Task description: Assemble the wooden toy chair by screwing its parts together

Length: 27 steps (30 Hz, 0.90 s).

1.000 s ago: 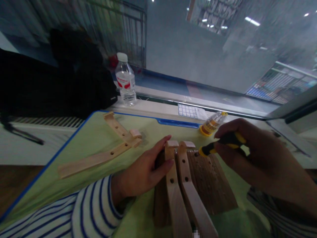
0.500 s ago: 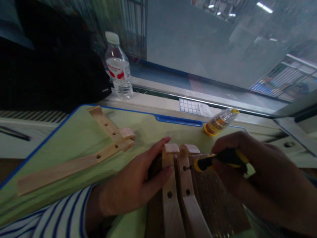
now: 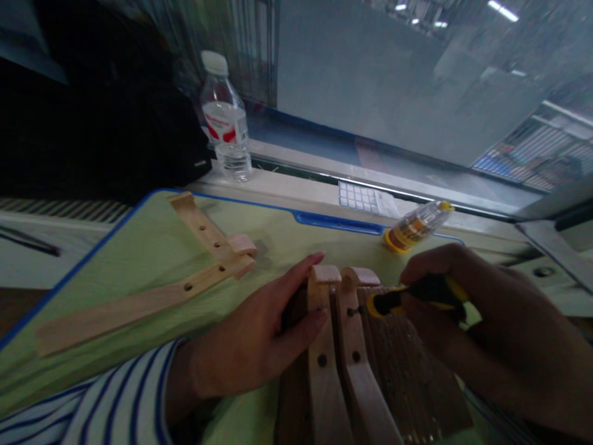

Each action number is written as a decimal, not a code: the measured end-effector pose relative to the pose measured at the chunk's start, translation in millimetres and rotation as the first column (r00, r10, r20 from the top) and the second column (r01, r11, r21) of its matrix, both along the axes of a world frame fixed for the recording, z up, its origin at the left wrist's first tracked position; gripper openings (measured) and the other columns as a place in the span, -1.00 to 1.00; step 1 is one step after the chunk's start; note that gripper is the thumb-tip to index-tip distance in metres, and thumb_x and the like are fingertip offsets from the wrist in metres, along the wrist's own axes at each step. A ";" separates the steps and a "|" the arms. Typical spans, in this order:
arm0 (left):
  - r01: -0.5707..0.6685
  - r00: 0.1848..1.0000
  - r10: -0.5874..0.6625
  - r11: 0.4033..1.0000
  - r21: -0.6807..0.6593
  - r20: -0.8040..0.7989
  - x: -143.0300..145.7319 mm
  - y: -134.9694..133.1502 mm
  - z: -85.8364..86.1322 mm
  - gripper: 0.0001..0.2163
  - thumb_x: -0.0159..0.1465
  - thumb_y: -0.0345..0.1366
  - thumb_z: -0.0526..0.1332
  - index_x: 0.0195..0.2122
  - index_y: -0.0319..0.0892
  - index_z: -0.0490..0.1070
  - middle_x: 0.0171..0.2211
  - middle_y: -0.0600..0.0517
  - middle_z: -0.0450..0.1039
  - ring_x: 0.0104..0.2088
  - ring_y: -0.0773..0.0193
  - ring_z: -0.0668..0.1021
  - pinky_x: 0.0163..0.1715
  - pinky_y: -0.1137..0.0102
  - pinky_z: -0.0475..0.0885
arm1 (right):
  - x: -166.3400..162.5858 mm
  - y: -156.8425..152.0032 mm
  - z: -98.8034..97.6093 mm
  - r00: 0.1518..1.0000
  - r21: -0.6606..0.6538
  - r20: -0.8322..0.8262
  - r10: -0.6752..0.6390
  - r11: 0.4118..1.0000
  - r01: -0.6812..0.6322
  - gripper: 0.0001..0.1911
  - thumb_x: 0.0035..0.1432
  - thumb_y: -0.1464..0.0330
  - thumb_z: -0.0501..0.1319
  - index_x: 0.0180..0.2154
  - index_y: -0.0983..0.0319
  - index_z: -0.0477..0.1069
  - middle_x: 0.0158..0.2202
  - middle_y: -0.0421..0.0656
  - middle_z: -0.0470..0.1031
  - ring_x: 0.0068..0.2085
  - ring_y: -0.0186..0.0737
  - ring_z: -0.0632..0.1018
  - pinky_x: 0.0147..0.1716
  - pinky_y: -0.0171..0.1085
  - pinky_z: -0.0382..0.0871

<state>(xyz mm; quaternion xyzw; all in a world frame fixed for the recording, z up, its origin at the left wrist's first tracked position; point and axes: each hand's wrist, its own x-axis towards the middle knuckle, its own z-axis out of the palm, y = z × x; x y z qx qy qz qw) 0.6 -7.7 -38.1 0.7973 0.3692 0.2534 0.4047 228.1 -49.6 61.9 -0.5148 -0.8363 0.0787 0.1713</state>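
Screwdriver (image 3: 391,301) held in the closed right hand (image 3: 477,327), tip at the upper hole of the right wooden strip (image 3: 370,395). Left hand (image 3: 254,337) partly open, thumb on the left wooden strip (image 3: 324,389); firmness of hold cannot be told. Both strips lie side by side on a brown block (image 3: 412,377) upon the tabletop (image 3: 287,241). Leftward, two further wooden pieces (image 3: 120,312) meet at an angle. Beyond: yellow-capped bottle (image 3: 419,225), water bottle (image 3: 227,133).

Loose slats (image 3: 134,307) lie on the left half of your table (image 3: 287,232). Right of them, paired slats (image 3: 320,337) rest on a board (image 3: 410,377) between your left hand (image 3: 245,346) and screwdriver (image 3: 389,303). A capped bottle (image 3: 417,227) stands near the far edge; beyond, leftward, a water bottle (image 3: 226,123) occupies the sill (image 3: 287,185).
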 end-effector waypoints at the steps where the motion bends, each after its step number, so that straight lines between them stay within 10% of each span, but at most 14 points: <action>1: 0.002 1.000 -0.002 1.000 -0.003 0.006 0.0 -0.2 -0.5 -0.44 0.30 -0.21 0.11 0.29 -0.08 -0.03 0.22 -0.02 0.23 0.17 0.11 0.34 0.18 0.19 0.26 | -0.8 0.2 0.2 1.000 -0.006 -0.002 0.004 1.000 -0.004 -0.84 0.13 0.33 0.13 -0.21 0.04 0.19 -0.52 -0.38 0.40 -0.60 -0.38 0.39 -0.67 -0.40 0.25; 27: 0.019 1.000 -0.019 1.000 -0.002 0.015 0.8 1.3 -4.7 -0.44 0.30 -0.19 0.11 0.30 -0.07 -0.04 0.24 0.00 0.18 0.21 0.15 0.30 0.22 0.21 0.21 | -13.3 2.4 3.6 0.998 -0.013 0.057 -0.009 1.000 0.009 -0.89 0.14 0.38 0.12 -0.29 0.13 0.17 -0.60 -0.39 0.34 -0.68 -0.47 0.35 -0.74 -0.48 0.12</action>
